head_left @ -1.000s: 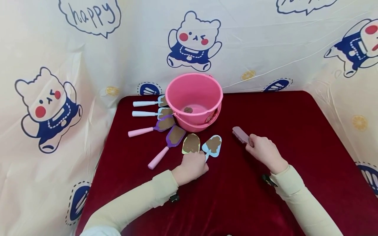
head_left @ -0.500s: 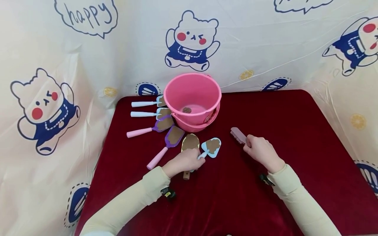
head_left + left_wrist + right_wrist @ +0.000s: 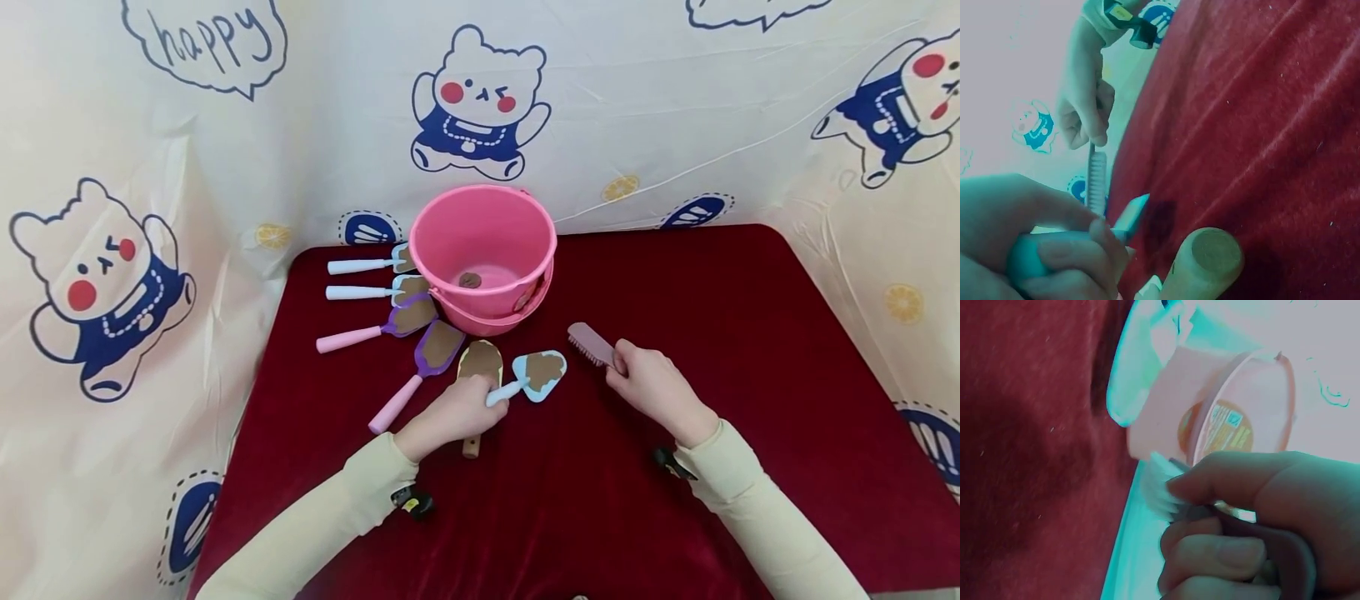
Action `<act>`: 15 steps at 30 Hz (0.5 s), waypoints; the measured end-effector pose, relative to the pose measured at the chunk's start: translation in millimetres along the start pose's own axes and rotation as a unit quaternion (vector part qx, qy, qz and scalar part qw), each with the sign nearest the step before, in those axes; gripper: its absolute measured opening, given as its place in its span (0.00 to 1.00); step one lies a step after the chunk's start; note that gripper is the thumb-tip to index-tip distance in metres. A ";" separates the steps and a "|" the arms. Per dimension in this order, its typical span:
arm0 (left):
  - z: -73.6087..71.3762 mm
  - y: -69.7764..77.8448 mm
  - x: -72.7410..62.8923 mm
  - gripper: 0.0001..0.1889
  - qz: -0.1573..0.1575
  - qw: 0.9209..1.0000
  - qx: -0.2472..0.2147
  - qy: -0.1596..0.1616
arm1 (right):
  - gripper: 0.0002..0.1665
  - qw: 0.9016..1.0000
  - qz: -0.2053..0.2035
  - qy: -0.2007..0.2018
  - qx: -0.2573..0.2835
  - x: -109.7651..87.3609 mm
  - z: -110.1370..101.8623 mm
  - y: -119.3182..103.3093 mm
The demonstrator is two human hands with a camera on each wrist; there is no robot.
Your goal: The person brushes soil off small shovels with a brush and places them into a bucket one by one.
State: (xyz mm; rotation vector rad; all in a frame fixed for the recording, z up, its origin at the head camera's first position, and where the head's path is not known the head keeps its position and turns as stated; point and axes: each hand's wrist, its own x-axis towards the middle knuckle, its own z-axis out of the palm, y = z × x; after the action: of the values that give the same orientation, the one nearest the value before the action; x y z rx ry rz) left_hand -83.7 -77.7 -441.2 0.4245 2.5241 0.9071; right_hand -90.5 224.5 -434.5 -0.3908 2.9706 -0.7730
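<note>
My left hand [image 3: 457, 408] grips the pale blue handle of a small shovel [image 3: 543, 373], whose triangular blade points right and carries a patch of brown stuff. In the left wrist view the fingers wrap round that handle [image 3: 1029, 256]. My right hand [image 3: 660, 387] holds a mauve brush [image 3: 591, 343] by its handle, the bristled head pointing left toward the shovel blade. Under my left hand lies a yellow-edged shovel [image 3: 480, 360], also covered in brown; its wooden handle [image 3: 1204, 262] is partly hidden by the hand.
A pink bucket [image 3: 483, 250] with a brown lump [image 3: 470, 280] inside stands at the back. Left of it lie two purple shovels with pink handles [image 3: 396, 404] and two light blue ones [image 3: 360, 292], brown on their blades. Red cloth [image 3: 712, 292] covers the table; printed fabric hangs behind.
My left hand has drawn slightly left, and the blue shovel's handle has swung into view, lying more sideways. The brush has shifted a little left, closer to the shovel blade.
</note>
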 end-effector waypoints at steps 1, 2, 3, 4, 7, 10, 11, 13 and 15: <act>-0.5 -0.6 -0.9 0.07 0.003 1.000 -0.014 0.001 | 0.16 1.000 -0.007 0.004 0.003 -0.3 -0.1 -2.9; -1.4 -0.4 -2.4 0.07 0.006 1.000 -0.030 0.000 | 0.17 1.000 -0.015 0.007 0.006 -0.7 -0.6 -6.2; -2.2 0.1 -3.9 0.07 0.010 0.999 -0.044 0.001 | 0.18 1.000 -0.023 0.014 0.009 -1.1 -1.0 -9.5; -3.3 1.0 -5.0 0.07 0.014 0.998 -0.057 0.002 | 0.18 0.999 -0.034 0.020 0.011 -1.6 -1.1 -12.3; -7.2 4.9 -7.3 0.08 0.025 0.997 -0.067 0.007 | 0.18 0.997 -0.065 0.030 0.017 -3.1 -1.1 -21.3; -12.1 6.1 -7.2 0.08 0.033 0.998 -0.061 0.004 | 0.18 0.995 -0.098 0.028 0.021 -3.7 2.4 -28.9; -13.4 5.2 -6.4 0.09 0.036 0.998 -0.056 0.003 | 0.18 0.994 -0.108 0.023 0.021 -3.6 4.0 -31.5; -13.5 -1.7 -1.4 0.10 0.045 0.998 -0.043 0.005 | 0.18 0.992 -0.126 0.017 0.019 -3.4 7.4 -35.9; -15.4 -4.8 1.5 0.12 0.049 0.998 -0.040 0.003 | 0.18 0.990 -0.139 0.013 0.015 -2.7 11.1 -39.2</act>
State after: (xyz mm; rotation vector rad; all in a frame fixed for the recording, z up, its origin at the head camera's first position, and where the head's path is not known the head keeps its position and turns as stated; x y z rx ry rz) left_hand -93.1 -88.7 -434.0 0.5262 2.4806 1.0435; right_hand -77.6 186.9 -425.2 -0.8126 2.9603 -0.8501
